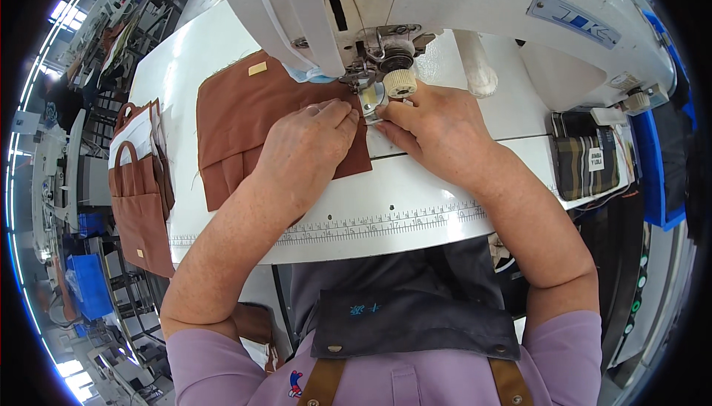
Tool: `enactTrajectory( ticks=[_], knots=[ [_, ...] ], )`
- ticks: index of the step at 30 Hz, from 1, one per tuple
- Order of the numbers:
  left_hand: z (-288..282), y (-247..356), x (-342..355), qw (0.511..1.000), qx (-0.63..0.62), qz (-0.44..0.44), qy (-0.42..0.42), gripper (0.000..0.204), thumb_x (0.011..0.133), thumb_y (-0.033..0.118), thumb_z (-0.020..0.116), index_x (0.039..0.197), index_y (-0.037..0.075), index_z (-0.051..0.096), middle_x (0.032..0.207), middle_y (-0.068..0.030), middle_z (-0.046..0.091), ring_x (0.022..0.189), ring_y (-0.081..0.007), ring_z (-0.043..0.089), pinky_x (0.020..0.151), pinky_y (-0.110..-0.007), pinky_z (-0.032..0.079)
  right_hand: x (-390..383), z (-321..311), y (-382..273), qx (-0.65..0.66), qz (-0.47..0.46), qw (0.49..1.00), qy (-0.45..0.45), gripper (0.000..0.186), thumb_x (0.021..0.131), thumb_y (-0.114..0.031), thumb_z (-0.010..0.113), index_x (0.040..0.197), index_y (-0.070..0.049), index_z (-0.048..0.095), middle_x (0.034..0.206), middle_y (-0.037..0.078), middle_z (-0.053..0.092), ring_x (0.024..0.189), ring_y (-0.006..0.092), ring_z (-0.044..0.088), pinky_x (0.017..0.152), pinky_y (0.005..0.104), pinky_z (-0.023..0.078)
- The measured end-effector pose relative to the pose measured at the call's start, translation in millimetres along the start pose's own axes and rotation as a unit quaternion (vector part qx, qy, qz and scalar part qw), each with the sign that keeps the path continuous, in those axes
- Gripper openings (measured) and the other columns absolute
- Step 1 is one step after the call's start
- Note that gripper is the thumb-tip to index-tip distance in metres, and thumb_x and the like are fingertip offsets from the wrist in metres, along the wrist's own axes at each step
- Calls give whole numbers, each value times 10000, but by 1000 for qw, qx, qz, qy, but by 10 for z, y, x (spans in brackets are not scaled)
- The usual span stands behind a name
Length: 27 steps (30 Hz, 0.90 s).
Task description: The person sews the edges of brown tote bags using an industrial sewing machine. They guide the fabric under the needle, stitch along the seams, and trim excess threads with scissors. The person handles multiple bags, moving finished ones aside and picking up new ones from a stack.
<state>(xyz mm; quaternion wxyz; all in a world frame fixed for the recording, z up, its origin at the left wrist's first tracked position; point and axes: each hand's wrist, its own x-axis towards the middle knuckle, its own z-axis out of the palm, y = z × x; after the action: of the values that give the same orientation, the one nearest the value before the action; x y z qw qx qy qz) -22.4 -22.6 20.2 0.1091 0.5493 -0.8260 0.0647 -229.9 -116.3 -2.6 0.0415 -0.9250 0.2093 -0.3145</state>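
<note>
A brown fabric panel (pixel 245 120) with a small gold-coloured tag (pixel 257 68) lies on the white table, its upper right part under the sewing machine head (pixel 285 13). My left hand (pixel 308 143) rests on the panel near its right edge, fingers bunched together close to the needle area; the thumb is hidden. Just right of the panel, my right hand (pixel 445 131) has thumb and fingers drawn together at the small metal plate (pixel 373 98) under the presser foot (pixel 361 80). What its fingertips hold, if anything, I cannot make out.
Stacked brown fabric pieces with handles (pixel 141 198) hang over the table's left edge. A printed ruler strip (pixel 371 229) runs along the front. On the right sit a dark plaid folded cloth (pixel 586 155) and a blue bin (pixel 656 161). The machine arm spans the back.
</note>
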Motion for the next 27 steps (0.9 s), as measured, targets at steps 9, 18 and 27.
enactTrajectory(
  ticks=[9, 18, 27],
  knots=[
    [122, 47, -107, 992, -80, -43, 87, 347, 876, 108, 695, 1188, -45, 694, 1283, -165, 662, 1167, -349, 665, 1067, -487, 526, 21, 10, -43, -10, 19, 1000, -17, 167, 853, -209, 777, 866, -59, 705, 912, 51, 625, 736, 256, 680, 605, 398, 539],
    [178, -185, 60, 987, -114, -63, 94, 309, 881, 108, 697, 1160, -22, 720, 1187, -165, 706, 1072, -345, 697, 902, -413, 582, 32, 30, 59, -14, 33, 999, -23, 181, 878, -215, 761, 981, -73, 713, 952, 59, 624, 787, 270, 681, 673, 414, 548],
    [186, -324, 141, 983, -128, -105, 80, 248, 882, 127, 700, 1096, 9, 743, 887, -216, 739, 852, -377, 716, 803, -450, 568, 31, 11, 76, -2, 45, 999, -16, 198, 885, -246, 760, 945, -66, 703, 945, 65, 626, 782, 275, 683, 684, 411, 557]
  ],
)
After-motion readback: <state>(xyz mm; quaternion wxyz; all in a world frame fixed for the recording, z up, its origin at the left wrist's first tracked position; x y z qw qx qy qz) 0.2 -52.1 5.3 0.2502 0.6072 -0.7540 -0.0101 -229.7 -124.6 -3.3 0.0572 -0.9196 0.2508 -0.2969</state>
